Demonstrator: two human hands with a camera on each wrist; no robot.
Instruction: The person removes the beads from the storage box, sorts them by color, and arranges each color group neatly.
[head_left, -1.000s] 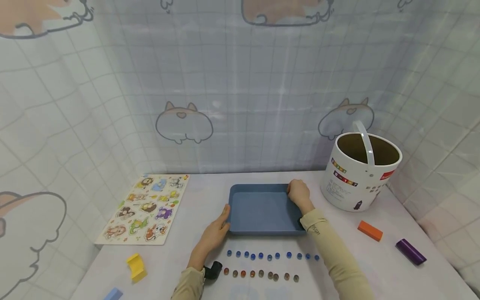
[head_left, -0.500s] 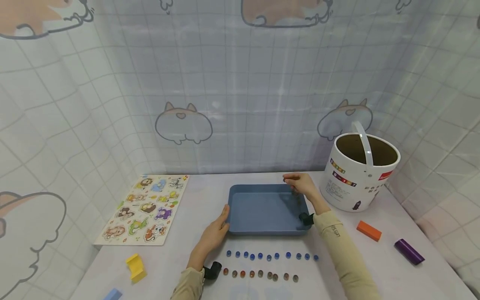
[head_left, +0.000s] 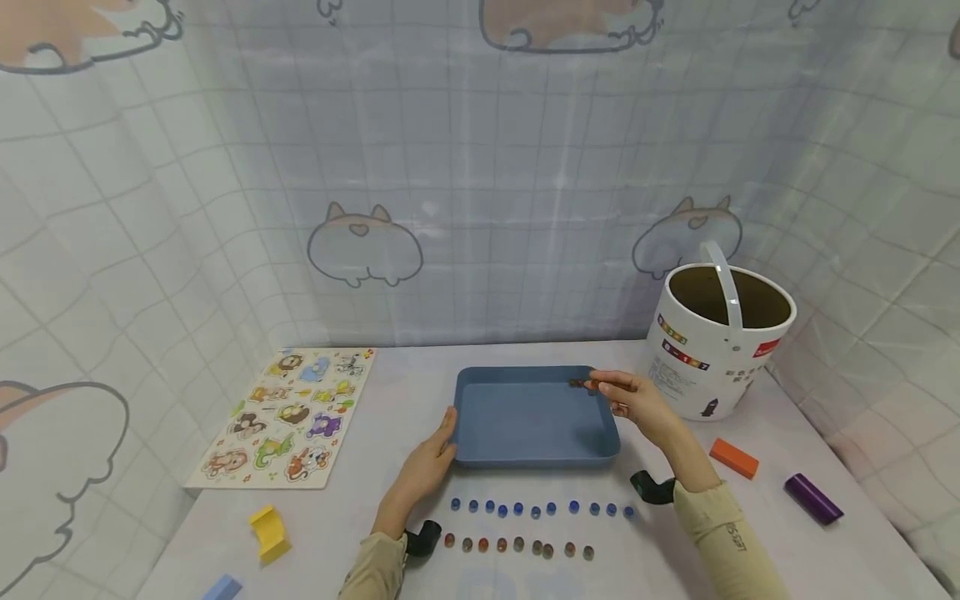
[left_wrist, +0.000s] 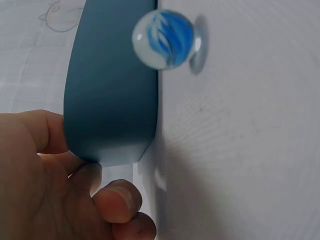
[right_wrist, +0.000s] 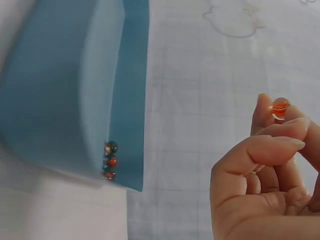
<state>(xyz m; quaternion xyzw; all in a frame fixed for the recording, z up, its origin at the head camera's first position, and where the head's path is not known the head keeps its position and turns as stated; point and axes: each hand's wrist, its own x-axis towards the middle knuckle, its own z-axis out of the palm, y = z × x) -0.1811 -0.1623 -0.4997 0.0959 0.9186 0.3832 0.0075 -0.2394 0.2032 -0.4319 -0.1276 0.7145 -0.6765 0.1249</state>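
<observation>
A blue-grey tray [head_left: 536, 417] lies tilted from the right wrist camera's angle, its far right corner holding several small marbles [right_wrist: 111, 161]. My left hand [head_left: 427, 462] grips the tray's left side; in the left wrist view its fingers [left_wrist: 117, 202] curl by the tray's corner. Between thumb and fingertips, my right hand [head_left: 641, 408] pinches an orange-streaked clear marble [right_wrist: 281, 108] near that far right corner. In front of the tray run two rows of marbles, one of blue marbles [head_left: 518, 508] and one of reddish and brownish marbles [head_left: 502, 545].
Right of the tray stands a white bucket [head_left: 682, 375] with a handle. An orange block [head_left: 734, 458] and a purple block [head_left: 813, 499] lie nearer. To the left are an animal puzzle board [head_left: 288, 417], a yellow block [head_left: 270, 535] and a blue block [head_left: 222, 588].
My right hand has moved from the tray's far right corner to its right side and nearer, bringing the pinched marble and the marbles in the corner into sight. The left hand stays put.
</observation>
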